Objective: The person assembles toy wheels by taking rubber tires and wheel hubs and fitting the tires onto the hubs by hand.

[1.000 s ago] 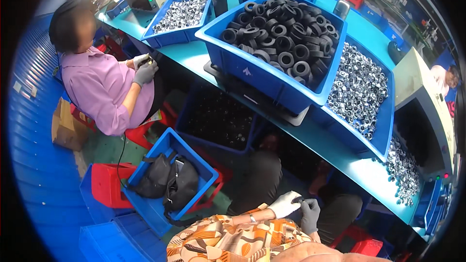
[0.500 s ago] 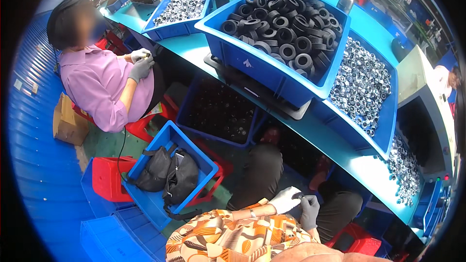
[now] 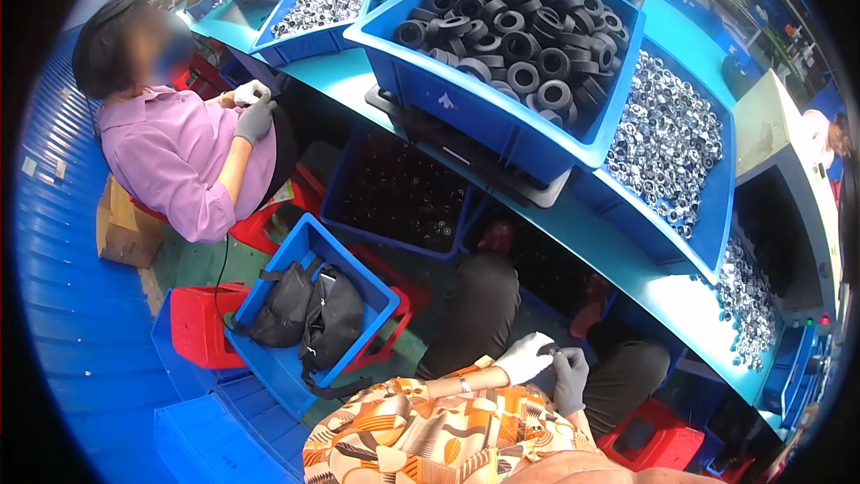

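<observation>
In front of my lap, my left hand [image 3: 524, 359] wears a white glove and my right hand [image 3: 570, 381] a grey one. Both are closed, fingertips meeting around a small black piece [image 3: 547, 351]. It looks like one of the black toy tyres [image 3: 511, 45], but the fingers hide most of it. Those tyres fill a large blue bin [image 3: 484, 121] on the bench ahead of me. To its right, a blue tray [image 3: 618, 215] holds many shiny silver wheel hubs [image 3: 667, 143].
Loose silver hubs [image 3: 748, 305] lie on the turquoise bench [image 3: 645, 273] by a cream machine [image 3: 788, 139]. At left, a seated co-worker [image 3: 170, 152] in a pink shirt works with gloved hands. A blue crate [image 3: 381, 318] with black bags stands beside a red stool [image 3: 202, 327]. Under the bench sits another bin [image 3: 394, 246].
The view has shifted slightly. My hands stay together at the black piece, with the fingers slightly rearranged. The co-worker's hands have moved a little.
</observation>
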Motion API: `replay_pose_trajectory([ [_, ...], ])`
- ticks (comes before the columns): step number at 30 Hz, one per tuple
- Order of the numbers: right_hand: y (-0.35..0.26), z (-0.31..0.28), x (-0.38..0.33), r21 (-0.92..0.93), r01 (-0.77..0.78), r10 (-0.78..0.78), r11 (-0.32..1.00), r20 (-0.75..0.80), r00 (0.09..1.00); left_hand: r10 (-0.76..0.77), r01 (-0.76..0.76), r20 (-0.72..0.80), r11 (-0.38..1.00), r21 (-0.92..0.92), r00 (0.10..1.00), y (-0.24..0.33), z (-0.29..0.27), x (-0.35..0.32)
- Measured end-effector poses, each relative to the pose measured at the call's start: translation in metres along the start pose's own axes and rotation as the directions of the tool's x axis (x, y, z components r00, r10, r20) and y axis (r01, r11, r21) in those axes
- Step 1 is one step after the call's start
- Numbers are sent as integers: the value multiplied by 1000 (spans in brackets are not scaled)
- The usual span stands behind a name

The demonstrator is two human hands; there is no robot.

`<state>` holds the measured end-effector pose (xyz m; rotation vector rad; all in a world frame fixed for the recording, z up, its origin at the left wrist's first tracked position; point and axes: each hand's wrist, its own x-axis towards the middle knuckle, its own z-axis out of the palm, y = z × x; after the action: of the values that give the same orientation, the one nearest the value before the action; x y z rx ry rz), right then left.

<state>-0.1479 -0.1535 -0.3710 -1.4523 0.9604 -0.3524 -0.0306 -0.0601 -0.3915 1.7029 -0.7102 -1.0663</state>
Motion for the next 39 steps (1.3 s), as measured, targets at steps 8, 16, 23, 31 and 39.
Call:
replay_pose_trajectory([
  [8, 2, 2, 3, 6, -40, 40, 999, 13, 999, 1, -1, -12, 1000, 0, 1000, -4, 0, 0],
  [16, 2, 1, 4, 26, -40, 40, 999, 16, 999, -19, 19, -3, 1000, -5, 1000, -1, -1, 2],
  [23, 0, 2, -4, 77, -35, 33, 996, 31, 999, -31, 31, -13, 999, -30, 999, 1, 1, -6],
  [31, 12, 6, 11, -145, 169, -173, 975, -14, 985, 69, -67, -24, 995, 80, 997, 3, -1, 8],
  [39, -14, 0, 1, 181, 45, -54, 982, 48, 997, 59, -53, 33, 988, -145, 998, 14, 3, 2],
])
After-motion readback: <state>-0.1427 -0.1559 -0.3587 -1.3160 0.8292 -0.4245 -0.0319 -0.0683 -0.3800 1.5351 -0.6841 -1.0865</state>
